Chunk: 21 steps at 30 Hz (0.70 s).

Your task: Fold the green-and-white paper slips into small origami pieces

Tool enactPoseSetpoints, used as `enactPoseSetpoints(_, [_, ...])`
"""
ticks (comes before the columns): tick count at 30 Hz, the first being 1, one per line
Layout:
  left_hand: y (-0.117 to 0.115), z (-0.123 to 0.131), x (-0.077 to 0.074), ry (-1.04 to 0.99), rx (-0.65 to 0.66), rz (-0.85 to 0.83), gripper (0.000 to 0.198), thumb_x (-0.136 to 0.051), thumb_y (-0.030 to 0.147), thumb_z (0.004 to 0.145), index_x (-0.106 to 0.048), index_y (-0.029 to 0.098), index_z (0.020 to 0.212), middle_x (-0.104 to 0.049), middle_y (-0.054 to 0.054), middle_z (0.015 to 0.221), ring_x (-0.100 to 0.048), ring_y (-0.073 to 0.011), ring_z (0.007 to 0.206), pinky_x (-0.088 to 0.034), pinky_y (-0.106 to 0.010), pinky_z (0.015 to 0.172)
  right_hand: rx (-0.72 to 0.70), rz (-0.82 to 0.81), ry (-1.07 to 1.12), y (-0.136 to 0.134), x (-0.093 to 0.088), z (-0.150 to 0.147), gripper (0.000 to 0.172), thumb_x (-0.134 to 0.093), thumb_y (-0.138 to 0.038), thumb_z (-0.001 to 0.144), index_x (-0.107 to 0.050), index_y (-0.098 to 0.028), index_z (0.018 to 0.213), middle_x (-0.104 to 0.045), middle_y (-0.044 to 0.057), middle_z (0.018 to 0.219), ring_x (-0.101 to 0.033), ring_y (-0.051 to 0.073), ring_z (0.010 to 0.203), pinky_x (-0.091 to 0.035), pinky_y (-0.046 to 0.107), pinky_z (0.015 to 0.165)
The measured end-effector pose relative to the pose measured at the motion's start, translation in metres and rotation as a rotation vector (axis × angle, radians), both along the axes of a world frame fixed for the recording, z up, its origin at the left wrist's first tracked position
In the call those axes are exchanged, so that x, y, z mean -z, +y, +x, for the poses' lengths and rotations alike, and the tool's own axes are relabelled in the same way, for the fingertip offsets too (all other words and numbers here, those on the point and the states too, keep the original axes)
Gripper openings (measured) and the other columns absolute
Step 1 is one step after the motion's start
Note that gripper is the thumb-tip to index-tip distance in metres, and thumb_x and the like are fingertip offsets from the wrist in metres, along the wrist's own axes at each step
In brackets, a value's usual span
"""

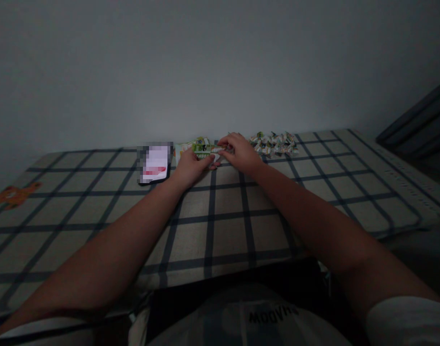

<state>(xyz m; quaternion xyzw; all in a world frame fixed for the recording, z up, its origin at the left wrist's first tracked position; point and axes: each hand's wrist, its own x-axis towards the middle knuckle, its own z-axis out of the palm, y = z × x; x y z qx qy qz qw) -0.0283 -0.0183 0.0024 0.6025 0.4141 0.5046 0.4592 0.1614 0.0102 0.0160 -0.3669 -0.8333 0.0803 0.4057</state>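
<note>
Both hands meet over the far side of the table. A green and white printed plastic wrapper (204, 148) is pinched in my left hand (191, 166), with the thumb over its near edge. My right hand (238, 151) has its fingers closed at the wrapper's right end; the small part between its fingertips is too dim to make out. Right of that hand lies a group of several small folded pieces (273, 143), white and green like the wrapper. More flat green and white wrappers (181, 148) lie behind and beside my left hand.
A lit phone (155, 162) with a blurred screen lies left of my left hand. The checked tablecloth (227, 235) covers the table, with an orange cartoon figure (15, 195) at far left. A pale wall (220, 67) rises behind. Dark slats (418, 120) stand at right.
</note>
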Motion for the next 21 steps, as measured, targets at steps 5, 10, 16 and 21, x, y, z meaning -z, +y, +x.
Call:
enactPoseSetpoints(5, [0.002, -0.002, 0.003, 0.088, 0.024, 0.065, 0.043, -0.078, 0.039, 0.079, -0.068, 0.013, 0.112, -0.077, -0.012, 0.105, -0.076, -0.0203, 0.079, -0.065, -0.034, 0.075, -0.006, 0.027, 0.007, 0.001, 0.003, -0.001, 0.014, -0.065, -0.017, 0.086, -0.065, -0.017, 0.100, -0.065, 0.009, 0.102, -0.055, 0.023, 0.098, -0.041, 0.036, 0.091])
enactPoseSetpoints(10, [0.007, -0.009, 0.007, 0.361, -0.122, 0.265, 0.035, -0.070, 0.042, 0.085, -0.071, 0.013, 0.105, -0.077, -0.010, 0.096, -0.074, -0.0233, 0.081, -0.062, -0.036, 0.076, 0.035, 0.016, 0.033, -0.001, 0.001, -0.002, 0.010, -0.066, -0.017, 0.085, -0.061, -0.018, 0.093, -0.064, 0.006, 0.095, -0.055, 0.022, 0.093, -0.040, 0.034, 0.086])
enactPoseSetpoints(16, [0.000, -0.009, -0.002, 0.541, -0.273, 0.356, 0.027, -0.070, 0.036, 0.084, -0.072, 0.013, 0.097, -0.074, -0.009, 0.085, -0.069, -0.0231, 0.078, -0.057, -0.037, 0.081, 0.026, -0.003, 0.079, -0.003, -0.002, -0.003, 0.014, -0.071, -0.020, 0.082, -0.060, -0.019, 0.091, -0.064, 0.003, 0.090, -0.056, 0.020, 0.087, -0.040, 0.031, 0.081])
enactPoseSetpoints(21, [0.000, -0.007, 0.000, 0.445, -0.224, 0.325, 0.028, -0.071, 0.037, 0.084, -0.072, 0.013, 0.099, -0.074, -0.008, 0.088, -0.068, -0.0209, 0.077, -0.056, -0.035, 0.081, 0.053, -0.021, 0.058, -0.005, -0.004, -0.002, 0.012, -0.072, -0.024, 0.084, -0.062, -0.018, 0.088, -0.066, 0.005, 0.089, -0.056, 0.020, 0.087, -0.040, 0.032, 0.081])
